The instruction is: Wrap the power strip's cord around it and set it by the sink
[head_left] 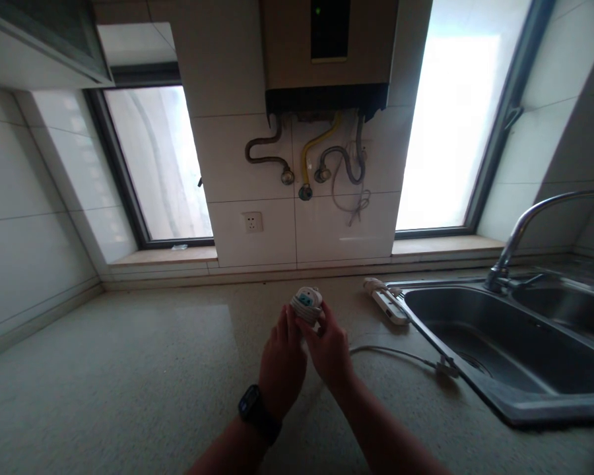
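Observation:
Above the countertop, in front of me, I hold a bundle of white cable wound into a tight coil, with a teal patch on its side. My left hand, a dark watch on its wrist, grips the coil from the left. On the other side, the fingers of my right hand close around its lower right part. A loose length of white cable runs from behind my right hand to a plug-like end beside the sink's edge. What sits inside the coil is hidden.
A white power strip with its cord wrapped lies against the rim of the double steel sink, under a curved faucet. A wall socket and a water heater with hoses are on the tiled wall behind the counter.

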### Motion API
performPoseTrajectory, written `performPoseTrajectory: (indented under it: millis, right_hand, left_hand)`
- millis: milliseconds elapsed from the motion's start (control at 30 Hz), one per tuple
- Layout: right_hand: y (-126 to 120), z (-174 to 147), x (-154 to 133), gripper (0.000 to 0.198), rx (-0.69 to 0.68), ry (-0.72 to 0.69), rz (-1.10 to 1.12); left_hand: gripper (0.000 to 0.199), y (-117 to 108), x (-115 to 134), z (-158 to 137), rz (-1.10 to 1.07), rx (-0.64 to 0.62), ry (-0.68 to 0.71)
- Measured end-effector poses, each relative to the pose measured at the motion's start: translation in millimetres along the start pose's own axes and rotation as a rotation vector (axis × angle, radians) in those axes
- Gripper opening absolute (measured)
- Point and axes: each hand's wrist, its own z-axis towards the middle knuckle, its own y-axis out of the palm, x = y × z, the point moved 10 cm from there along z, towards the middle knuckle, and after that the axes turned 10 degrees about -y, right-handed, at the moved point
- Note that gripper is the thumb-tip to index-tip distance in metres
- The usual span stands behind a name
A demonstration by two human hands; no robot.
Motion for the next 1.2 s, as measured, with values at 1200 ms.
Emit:
performPoseTrajectory:
  millis: [1200]
  right_hand:
    - [18,13,-3,0.070,-0.512,-0.026,0.672]
  left_hand:
    - [0.070,21,0,-21,-1.744,-0.805,-0.622]
